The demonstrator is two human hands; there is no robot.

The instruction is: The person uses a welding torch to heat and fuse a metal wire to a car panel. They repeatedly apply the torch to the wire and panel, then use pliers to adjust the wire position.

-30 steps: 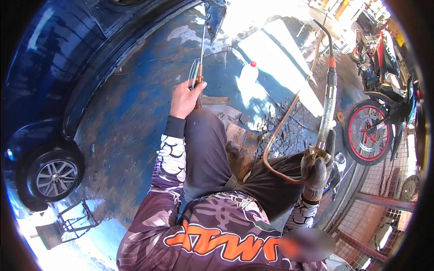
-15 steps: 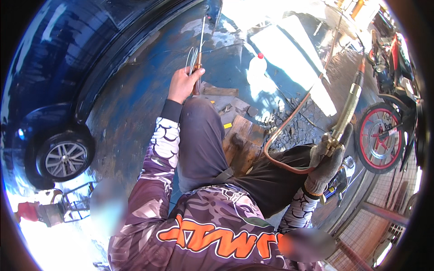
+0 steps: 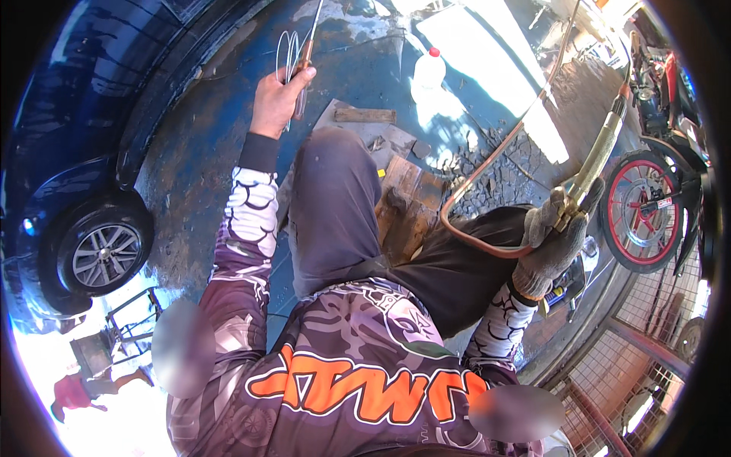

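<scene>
My bare left hand point(image 3: 278, 103) is closed around the brown handle of a screwdriver point(image 3: 306, 55), its long thin shaft pointing up to the top edge. Loops of thin silvery wire point(image 3: 286, 52) stand up beside the handle in the same grip. On the right, my right hand point(image 3: 554, 236) wears a grey knit glove and is closed around the valve end of a brass gas torch point(image 3: 595, 158). The torch slants up and to the right. A reddish-brown hose point(image 3: 487, 164) curves by this hand and runs off toward the upper right.
A dark blue car point(image 3: 68, 152) with a grey alloy wheel point(image 3: 106, 255) stands on the left. A motorcycle wheel point(image 3: 643, 212) with a red rim is at right. Wooden blocks point(image 3: 411, 199), a white red-capped jug point(image 3: 430, 70) and dark broken debris point(image 3: 502, 175) lie ahead.
My left hand has moved up and to the left with the screwdriver and wire, and the shaft now runs past the top edge. My right hand keeps the torch; the view has shifted slightly.
</scene>
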